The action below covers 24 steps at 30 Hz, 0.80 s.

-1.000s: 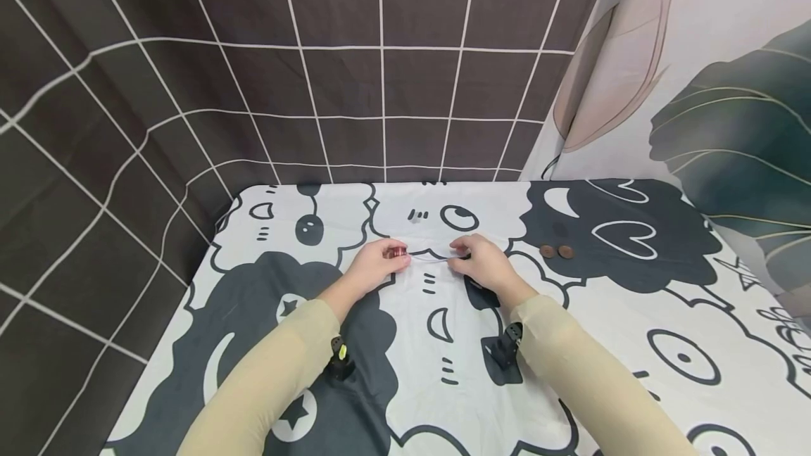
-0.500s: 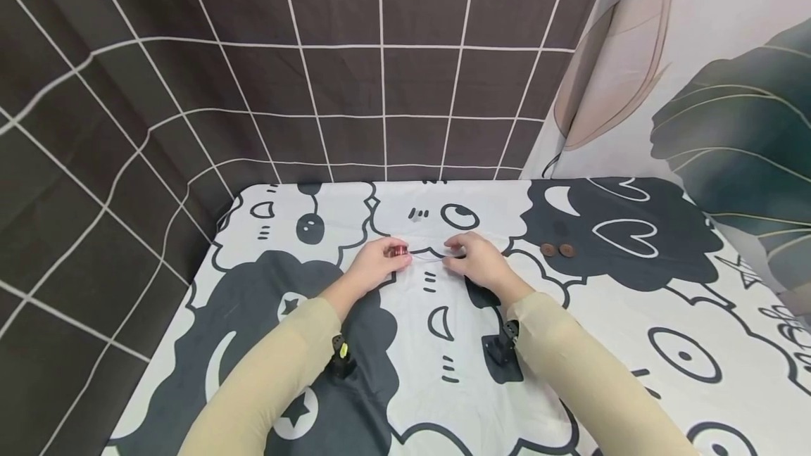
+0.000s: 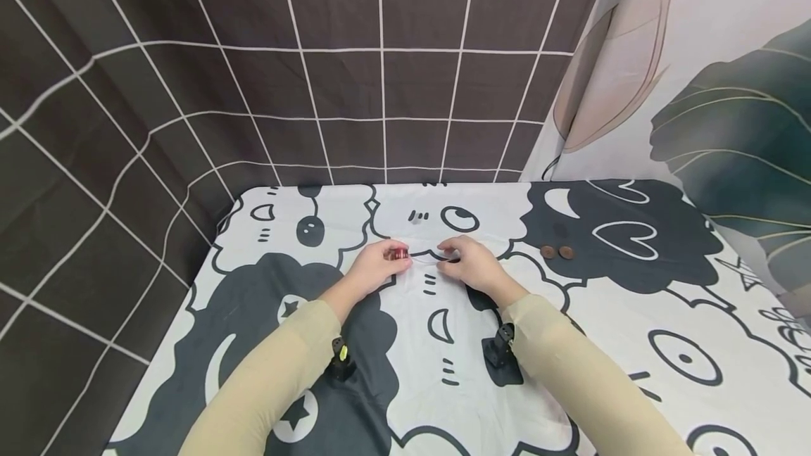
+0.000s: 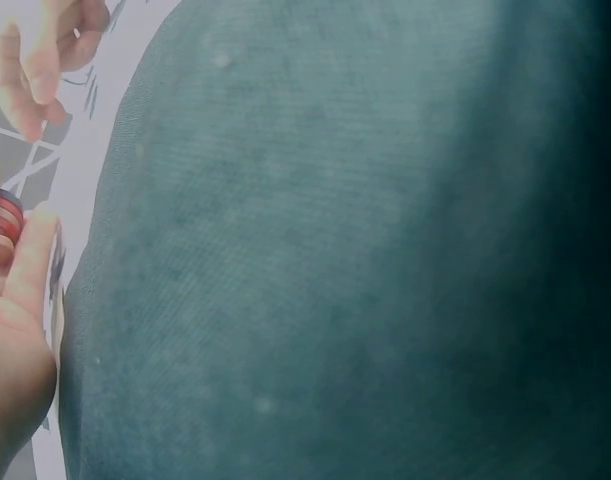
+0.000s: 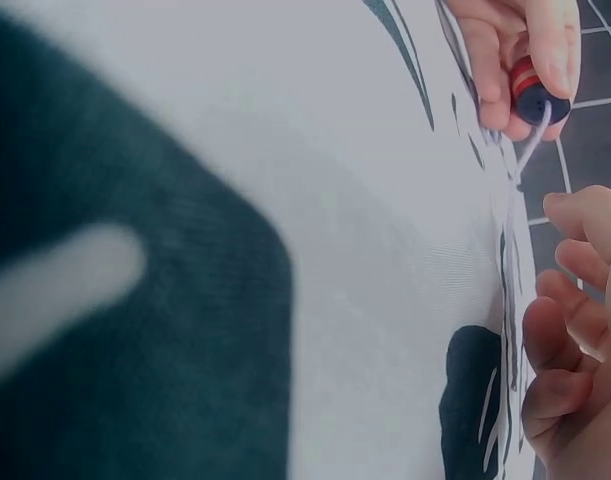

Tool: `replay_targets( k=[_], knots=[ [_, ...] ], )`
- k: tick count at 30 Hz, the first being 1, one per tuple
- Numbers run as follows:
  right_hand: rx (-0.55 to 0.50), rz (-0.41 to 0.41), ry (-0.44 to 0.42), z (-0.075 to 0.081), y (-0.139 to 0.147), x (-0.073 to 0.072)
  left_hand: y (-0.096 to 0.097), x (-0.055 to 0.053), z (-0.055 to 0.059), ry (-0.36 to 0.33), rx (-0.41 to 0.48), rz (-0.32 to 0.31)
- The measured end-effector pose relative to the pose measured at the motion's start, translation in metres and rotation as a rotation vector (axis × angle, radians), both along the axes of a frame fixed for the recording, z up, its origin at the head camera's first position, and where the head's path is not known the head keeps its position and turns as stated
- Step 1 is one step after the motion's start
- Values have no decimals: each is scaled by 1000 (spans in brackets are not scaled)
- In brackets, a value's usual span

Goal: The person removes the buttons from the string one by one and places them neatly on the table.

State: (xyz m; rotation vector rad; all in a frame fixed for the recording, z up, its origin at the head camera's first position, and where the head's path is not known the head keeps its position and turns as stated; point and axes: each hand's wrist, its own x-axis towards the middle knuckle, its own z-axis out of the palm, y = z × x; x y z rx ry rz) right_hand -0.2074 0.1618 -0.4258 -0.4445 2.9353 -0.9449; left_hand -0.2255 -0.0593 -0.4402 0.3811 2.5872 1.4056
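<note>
My left hand (image 3: 370, 267) pinches a small stack of round buttons (image 3: 400, 253) between thumb and fingers. In the right wrist view the buttons (image 5: 528, 80) are red and lighter bands with a dark blue one at the end. A thin white cord (image 5: 531, 148) comes out of the dark button's face and runs down over the cloth. My right hand (image 3: 475, 267) is just right of the left, fingers loosely bent and apart. Close up in the right wrist view, the right hand (image 5: 585, 340) shows no thing between its fingertips, beside the cord.
Two brown buttons (image 3: 557, 252) lie on the dark patch of the cloth, right of my hands. The patterned black-and-white cloth (image 3: 418, 400) covers the surface. A dark grid curtain (image 3: 342, 83) hangs behind it, and a leaf-print curtain (image 3: 728, 118) hangs at the right.
My right hand has moved slightly left, nearer the left hand. The left hand keeps its grip on the buttons in the same place.
</note>
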Motion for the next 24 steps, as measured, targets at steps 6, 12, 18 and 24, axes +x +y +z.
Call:
replay_targets(
  k=[6,12,18,24],
  knots=[
    [-12,5,1,-1,-2,1,1,0,-2,-9,20,-4],
    [-29,11,-13,0,-8,2,0,0,0,-15,27,-9],
    [-31,23,-16,-1,-14,2,2,1,1,-22,67,-23],
    [-34,34,-2,-3,-17,2,2,0,1,-27,63,-22]
  ],
)
